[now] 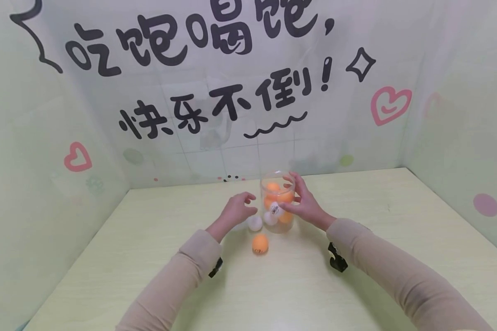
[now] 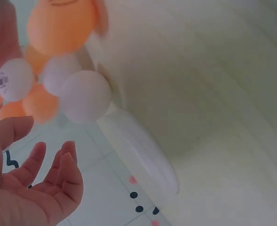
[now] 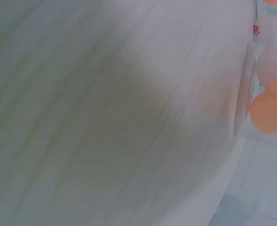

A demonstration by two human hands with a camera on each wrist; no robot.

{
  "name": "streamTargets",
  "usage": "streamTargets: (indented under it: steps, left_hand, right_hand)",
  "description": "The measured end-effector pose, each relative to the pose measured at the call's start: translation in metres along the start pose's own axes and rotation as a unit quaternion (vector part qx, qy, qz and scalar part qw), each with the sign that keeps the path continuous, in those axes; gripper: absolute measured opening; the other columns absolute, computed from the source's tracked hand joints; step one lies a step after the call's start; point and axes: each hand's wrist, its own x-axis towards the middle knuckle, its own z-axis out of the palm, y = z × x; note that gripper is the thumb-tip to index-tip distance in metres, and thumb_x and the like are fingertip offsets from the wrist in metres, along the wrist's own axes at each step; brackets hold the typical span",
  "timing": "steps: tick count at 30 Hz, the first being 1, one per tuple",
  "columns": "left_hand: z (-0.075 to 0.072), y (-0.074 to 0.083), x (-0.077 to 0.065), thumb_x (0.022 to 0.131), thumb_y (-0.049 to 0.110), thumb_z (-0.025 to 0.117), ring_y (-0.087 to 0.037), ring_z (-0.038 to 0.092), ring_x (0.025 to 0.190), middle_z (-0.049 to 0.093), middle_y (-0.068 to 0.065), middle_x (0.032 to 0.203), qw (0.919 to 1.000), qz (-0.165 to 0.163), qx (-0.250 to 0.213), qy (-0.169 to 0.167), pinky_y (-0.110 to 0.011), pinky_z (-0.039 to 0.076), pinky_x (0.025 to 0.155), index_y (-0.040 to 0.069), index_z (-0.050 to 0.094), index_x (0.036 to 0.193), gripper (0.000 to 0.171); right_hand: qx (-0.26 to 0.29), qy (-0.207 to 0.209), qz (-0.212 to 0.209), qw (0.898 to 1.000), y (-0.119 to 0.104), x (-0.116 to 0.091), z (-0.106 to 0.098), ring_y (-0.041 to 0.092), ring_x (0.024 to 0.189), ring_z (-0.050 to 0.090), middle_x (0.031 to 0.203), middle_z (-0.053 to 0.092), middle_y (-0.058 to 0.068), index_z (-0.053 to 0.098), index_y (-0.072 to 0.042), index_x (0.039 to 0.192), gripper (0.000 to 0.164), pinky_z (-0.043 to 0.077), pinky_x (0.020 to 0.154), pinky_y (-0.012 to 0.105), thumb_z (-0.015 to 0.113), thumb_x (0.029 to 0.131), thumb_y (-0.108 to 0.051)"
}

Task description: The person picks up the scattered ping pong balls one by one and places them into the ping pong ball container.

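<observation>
A clear cylindrical jar (image 1: 278, 228) stands upright on the table, holding several orange and white ping-pong balls. My right hand (image 1: 307, 204) grips the jar's right side, thumb in front and fingers round the back. To the left, my left hand (image 1: 237, 211) hovers with loosely bent fingers and nothing between them. Below it a white ping-pong ball (image 1: 255, 223) rests on the table beside the jar. An orange ping-pong ball (image 1: 260, 244) lies nearer to me. A whitish flat disc (image 2: 140, 150), like a lid, lies past the white ball in the left wrist view.
The pale wooden table (image 1: 381, 271) meets a back wall (image 1: 215, 161) close behind the jar. Side walls bound it left and right. Printed lettering and hearts mark the wall covering. Dark wrist-worn devices (image 1: 337, 258) hang under both sleeves.
</observation>
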Motion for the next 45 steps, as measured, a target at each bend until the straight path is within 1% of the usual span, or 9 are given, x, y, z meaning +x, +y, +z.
streamTargets:
  steps: [7,9,14,19,26,30,35,40,45]
  left_hand:
    - [0.010,-0.015,-0.002,0.081,0.015,0.066,-0.028,0.054,0.102,0.057,-0.017,0.115,0.9991,-0.010,0.024,-0.034,-0.040,0.046,0.087,0.004,0.057,0.115,0.037]
    - [0.012,-0.017,-0.003,0.082,0.016,0.066,-0.027,0.054,0.102,0.057,-0.016,0.115,0.9986,-0.014,0.027,-0.043,-0.040,0.045,0.088,0.004,0.057,0.115,0.036]
    - [0.015,-0.017,-0.006,0.081,0.016,0.067,-0.027,0.055,0.101,0.058,-0.014,0.114,0.9974,-0.001,0.040,-0.061,-0.040,0.045,0.088,0.005,0.059,0.114,0.036]
    - [0.019,-0.017,-0.007,0.080,0.016,0.067,-0.024,0.056,0.099,0.060,-0.012,0.112,0.9966,0.008,0.044,-0.069,-0.039,0.045,0.088,0.005,0.059,0.113,0.035]
    - [0.022,-0.015,-0.010,0.076,0.013,0.070,-0.024,0.056,0.098,0.060,-0.012,0.111,0.9965,0.017,0.043,-0.069,-0.040,0.044,0.089,0.004,0.059,0.113,0.039]
    - [0.023,-0.015,-0.012,0.076,0.013,0.070,-0.024,0.055,0.099,0.061,-0.012,0.111,0.9969,0.014,0.043,-0.065,-0.039,0.044,0.090,0.004,0.059,0.113,0.039]
    - [0.023,-0.015,-0.014,0.077,0.012,0.069,-0.024,0.055,0.097,0.061,-0.011,0.110,0.9971,0.016,0.040,-0.062,-0.039,0.045,0.089,0.004,0.059,0.112,0.037]
    - [0.020,-0.012,-0.015,0.078,0.011,0.068,-0.024,0.055,0.100,0.060,-0.011,0.112,0.9979,0.013,0.036,-0.053,-0.040,0.045,0.090,0.004,0.059,0.113,0.037]
    - [0.012,-0.009,-0.017,0.079,0.010,0.068,-0.023,0.056,0.097,0.060,-0.012,0.111,0.9986,0.017,0.033,-0.039,-0.039,0.046,0.088,0.003,0.059,0.112,0.035]
  right_hand:
    - [-0.006,0.003,-0.003,1.000,0.000,0.000,0.000,0.040,0.131,0.029,0.146,0.024,0.023,0.011,-0.003,0.142,0.080,0.033,0.098,0.058,0.063,0.082,0.000]
    - [-0.007,0.002,-0.001,1.000,-0.001,0.001,0.000,0.040,0.131,0.029,0.146,0.024,0.022,0.012,-0.004,0.142,0.079,0.033,0.098,0.057,0.063,0.082,0.000]
    - [-0.004,0.003,-0.002,1.000,0.001,0.002,0.000,0.039,0.131,0.029,0.146,0.023,0.022,0.013,-0.004,0.142,0.079,0.034,0.097,0.057,0.063,0.081,0.001]
    - [-0.008,0.003,-0.002,1.000,0.002,0.002,0.000,0.039,0.130,0.030,0.146,0.024,0.022,0.013,-0.005,0.142,0.079,0.034,0.097,0.057,0.063,0.081,0.000]
    - [-0.005,0.004,-0.005,1.000,0.000,0.000,0.000,0.040,0.130,0.030,0.146,0.024,0.023,0.011,-0.003,0.143,0.080,0.033,0.098,0.057,0.063,0.081,0.000]
    - [-0.006,0.002,0.000,1.000,-0.001,0.000,0.001,0.039,0.131,0.029,0.146,0.024,0.021,0.012,-0.005,0.142,0.079,0.033,0.098,0.057,0.063,0.082,-0.001]
    - [-0.005,0.002,0.000,1.000,-0.001,0.000,0.001,0.039,0.131,0.030,0.146,0.024,0.021,0.012,-0.005,0.143,0.080,0.033,0.099,0.056,0.063,0.081,-0.001]
    - [-0.004,0.004,0.002,1.000,-0.001,-0.001,0.001,0.039,0.131,0.030,0.146,0.024,0.021,0.012,-0.005,0.143,0.080,0.033,0.098,0.056,0.063,0.081,0.000]
    - [-0.008,0.009,-0.002,1.000,-0.002,-0.001,0.002,0.039,0.130,0.030,0.146,0.025,0.022,0.012,-0.002,0.142,0.080,0.034,0.097,0.056,0.063,0.081,0.001]
